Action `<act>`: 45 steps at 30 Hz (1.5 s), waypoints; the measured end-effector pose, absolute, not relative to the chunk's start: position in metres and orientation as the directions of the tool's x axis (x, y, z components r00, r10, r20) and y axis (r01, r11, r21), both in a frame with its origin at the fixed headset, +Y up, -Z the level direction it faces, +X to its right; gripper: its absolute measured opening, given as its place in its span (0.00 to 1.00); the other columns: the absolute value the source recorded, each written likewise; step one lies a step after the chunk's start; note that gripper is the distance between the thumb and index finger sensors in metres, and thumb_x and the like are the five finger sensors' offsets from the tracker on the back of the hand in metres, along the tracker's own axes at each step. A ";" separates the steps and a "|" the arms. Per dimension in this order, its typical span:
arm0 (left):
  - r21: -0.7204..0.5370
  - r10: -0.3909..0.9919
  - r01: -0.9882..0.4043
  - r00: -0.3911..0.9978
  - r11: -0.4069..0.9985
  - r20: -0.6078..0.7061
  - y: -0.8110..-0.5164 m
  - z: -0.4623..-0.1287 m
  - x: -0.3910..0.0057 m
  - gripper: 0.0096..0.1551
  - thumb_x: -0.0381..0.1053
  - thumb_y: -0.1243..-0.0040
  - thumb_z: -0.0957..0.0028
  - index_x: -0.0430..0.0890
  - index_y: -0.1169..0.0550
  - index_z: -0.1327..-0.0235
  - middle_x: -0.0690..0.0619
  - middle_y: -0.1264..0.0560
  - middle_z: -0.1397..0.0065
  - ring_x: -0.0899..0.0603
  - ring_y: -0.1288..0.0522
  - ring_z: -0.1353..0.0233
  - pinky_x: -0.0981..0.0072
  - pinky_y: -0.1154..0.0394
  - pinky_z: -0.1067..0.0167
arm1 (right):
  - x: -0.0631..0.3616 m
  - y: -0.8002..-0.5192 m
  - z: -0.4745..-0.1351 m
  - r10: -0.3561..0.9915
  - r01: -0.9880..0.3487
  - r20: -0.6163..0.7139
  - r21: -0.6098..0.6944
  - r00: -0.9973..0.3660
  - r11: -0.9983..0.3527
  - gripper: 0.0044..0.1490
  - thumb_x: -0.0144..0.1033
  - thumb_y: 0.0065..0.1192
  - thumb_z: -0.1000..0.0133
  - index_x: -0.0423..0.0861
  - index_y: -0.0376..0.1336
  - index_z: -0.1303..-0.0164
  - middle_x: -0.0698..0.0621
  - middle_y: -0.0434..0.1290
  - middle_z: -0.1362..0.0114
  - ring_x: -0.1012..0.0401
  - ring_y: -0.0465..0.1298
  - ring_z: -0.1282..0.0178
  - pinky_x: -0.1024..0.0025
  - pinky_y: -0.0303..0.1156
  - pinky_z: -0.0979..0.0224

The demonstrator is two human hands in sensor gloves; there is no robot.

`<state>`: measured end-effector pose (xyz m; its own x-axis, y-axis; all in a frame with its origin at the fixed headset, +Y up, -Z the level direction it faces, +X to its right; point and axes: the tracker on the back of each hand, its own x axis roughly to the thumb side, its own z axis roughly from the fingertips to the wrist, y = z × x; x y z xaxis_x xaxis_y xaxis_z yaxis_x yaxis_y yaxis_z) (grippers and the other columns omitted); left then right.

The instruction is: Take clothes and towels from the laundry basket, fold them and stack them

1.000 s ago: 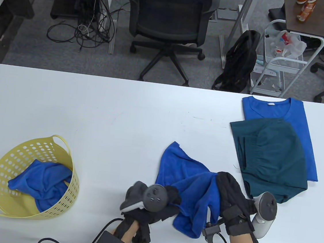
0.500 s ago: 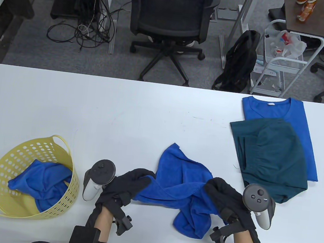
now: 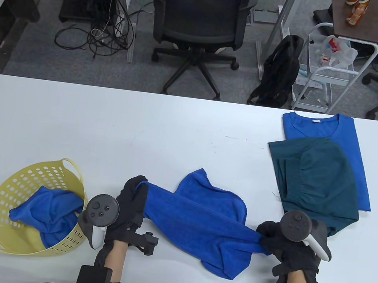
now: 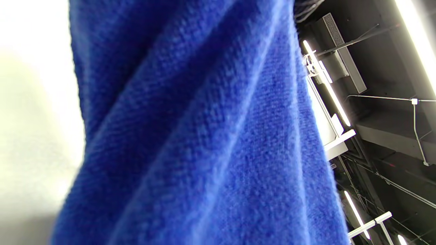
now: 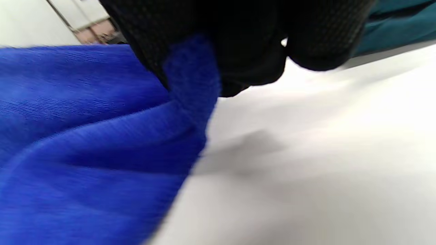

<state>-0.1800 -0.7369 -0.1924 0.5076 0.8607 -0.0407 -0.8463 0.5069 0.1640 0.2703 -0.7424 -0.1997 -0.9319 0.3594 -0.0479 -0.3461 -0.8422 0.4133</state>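
A blue towel (image 3: 201, 220) stretches between my hands at the table's front middle. My left hand (image 3: 133, 196) grips its left end. My right hand (image 3: 273, 239) pinches its right end; the right wrist view shows the fingers (image 5: 238, 51) closed on the towel's edge (image 5: 190, 85). The towel fills the left wrist view (image 4: 204, 136), and my left fingers are hidden there. A yellow laundry basket (image 3: 8, 193) at the front left holds another blue cloth (image 3: 50, 211). A folded teal garment (image 3: 316, 182) lies on a folded blue shirt (image 3: 351, 135) at the right.
The white table (image 3: 109, 129) runs the full width. Beyond its far edge stand an office chair (image 3: 198, 24), a black backpack (image 3: 281, 70) and a white wire cart (image 3: 331, 69). The garment stack lies close to my right hand.
My hands have moved apart, the left toward the basket and the right toward the stack. The towel went from a bunched heap to a taut band between them.
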 end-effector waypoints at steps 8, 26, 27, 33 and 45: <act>0.162 0.812 -0.797 0.580 0.582 -0.061 -0.738 -0.192 -0.171 0.26 0.59 0.52 0.29 0.51 0.33 0.22 0.61 0.20 0.53 0.57 0.22 0.62 0.62 0.18 0.57 | 0.297 -0.727 -0.189 0.328 -0.365 -0.290 0.084 -0.899 -0.927 0.26 0.30 0.61 0.35 0.36 0.64 0.27 0.31 0.70 0.25 0.51 0.78 0.48 0.50 0.75 0.42; -0.101 0.403 -0.473 0.829 0.875 -0.386 -0.686 -0.235 -0.151 0.24 0.53 0.43 0.32 0.54 0.28 0.23 0.43 0.23 0.28 0.57 0.17 0.60 0.73 0.18 0.64 | 0.328 -0.696 -0.222 0.931 -0.977 -0.304 -0.009 -0.202 -0.215 0.25 0.25 0.54 0.33 0.30 0.58 0.28 0.24 0.70 0.30 0.68 0.82 0.64 0.73 0.85 0.61; -0.154 0.492 -0.595 0.762 0.789 -0.421 -0.685 -0.246 -0.155 0.24 0.51 0.43 0.31 0.52 0.28 0.22 0.42 0.22 0.28 0.57 0.15 0.61 0.74 0.17 0.66 | 0.330 -0.695 -0.231 0.925 -0.985 -0.344 0.004 -0.163 -0.173 0.25 0.24 0.53 0.33 0.29 0.57 0.28 0.24 0.70 0.31 0.66 0.84 0.61 0.71 0.87 0.57; 0.240 0.776 -0.741 0.571 0.627 -0.268 -0.641 -0.305 -0.160 0.24 0.48 0.45 0.35 0.49 0.30 0.25 0.41 0.25 0.24 0.50 0.12 0.39 0.72 0.12 0.46 | 0.326 -0.646 -0.271 0.984 -0.944 -0.023 -0.279 -0.175 -0.174 0.25 0.24 0.53 0.36 0.34 0.58 0.29 0.28 0.67 0.26 0.48 0.80 0.35 0.48 0.77 0.34; 0.476 0.704 -0.823 0.536 0.311 0.466 -0.595 -0.235 -0.164 0.24 0.48 0.48 0.36 0.56 0.35 0.27 0.45 0.39 0.15 0.47 0.27 0.20 0.61 0.24 0.27 | 0.333 -0.605 -0.235 0.866 -0.995 0.490 -0.035 -0.099 -0.094 0.25 0.31 0.53 0.35 0.47 0.57 0.26 0.44 0.65 0.17 0.46 0.72 0.21 0.34 0.58 0.21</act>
<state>-0.1638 -0.5949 -0.2345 0.5355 0.7041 0.4664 -0.8229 0.3107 0.4758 0.3326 -0.6053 -0.2345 -0.0992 0.8660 0.4900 -0.9949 -0.0944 -0.0346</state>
